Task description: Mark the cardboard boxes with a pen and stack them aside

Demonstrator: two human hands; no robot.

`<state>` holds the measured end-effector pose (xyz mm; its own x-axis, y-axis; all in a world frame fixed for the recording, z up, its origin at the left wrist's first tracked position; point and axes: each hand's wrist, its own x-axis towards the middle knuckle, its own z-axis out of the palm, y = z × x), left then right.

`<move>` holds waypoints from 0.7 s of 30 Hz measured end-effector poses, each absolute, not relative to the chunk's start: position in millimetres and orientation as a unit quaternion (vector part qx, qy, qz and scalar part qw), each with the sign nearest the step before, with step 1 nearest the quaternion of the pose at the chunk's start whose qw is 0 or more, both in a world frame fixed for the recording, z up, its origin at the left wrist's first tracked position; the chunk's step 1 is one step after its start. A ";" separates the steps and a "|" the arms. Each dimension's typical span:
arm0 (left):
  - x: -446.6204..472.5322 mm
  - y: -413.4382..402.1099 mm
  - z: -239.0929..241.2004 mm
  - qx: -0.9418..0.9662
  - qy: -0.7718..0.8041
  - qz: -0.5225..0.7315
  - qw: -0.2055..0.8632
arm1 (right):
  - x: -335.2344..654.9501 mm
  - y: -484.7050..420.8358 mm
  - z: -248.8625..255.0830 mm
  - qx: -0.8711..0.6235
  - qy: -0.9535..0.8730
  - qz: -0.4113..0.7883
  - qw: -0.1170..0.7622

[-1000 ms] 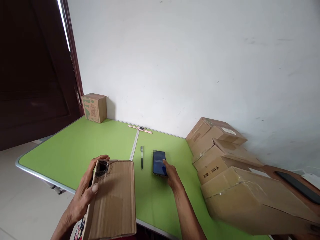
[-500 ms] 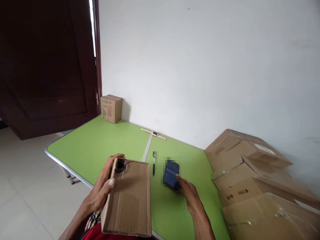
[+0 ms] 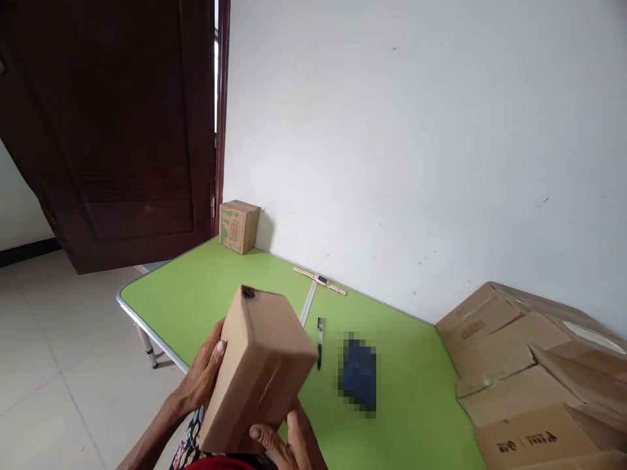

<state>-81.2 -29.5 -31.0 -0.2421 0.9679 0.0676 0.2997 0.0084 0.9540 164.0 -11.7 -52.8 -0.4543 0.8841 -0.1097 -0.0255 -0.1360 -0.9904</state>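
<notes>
A brown cardboard box is lifted and tilted over the near edge of the green table. My left hand grips its left side, thumb on top. My right hand holds its lower near corner from underneath, fingers curled on the cardboard. A dark blue phone lies flat on the table just to the right of the box. A black pen lies between box and phone.
A small printed carton stands at the table's far corner by the wall. A pink wristwatch lies along the back edge. Several stacked cardboard boxes crowd the right side. A dark wooden door stands open at left.
My right hand left the phone and came under the box. The box rose and tilted off the table. The view swung to the left.
</notes>
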 end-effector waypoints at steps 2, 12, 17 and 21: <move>-92.2 -35.0 -15.7 0.522 0.622 0.478 0.333 | 159.2 -2.4 -22.5 -0.423 -0.540 0.626 0.371; -123.4 -33.1 52.1 0.537 0.573 0.546 0.292 | 121.8 57.6 59.0 -0.280 -0.485 0.728 0.396; -144.5 6.5 75.8 0.466 0.684 0.510 0.233 | 76.8 79.4 38.0 -0.247 -0.446 0.803 0.309; -177.1 50.5 89.3 0.470 0.701 0.478 0.243 | 39.1 99.9 17.9 -0.283 -0.405 0.830 0.260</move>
<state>-177.1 50.5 89.3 -0.4406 0.8911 0.1086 0.4259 0.1010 0.8991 39.1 99.9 17.9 -0.7048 0.6607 -0.2584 -0.2029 -0.5367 -0.8190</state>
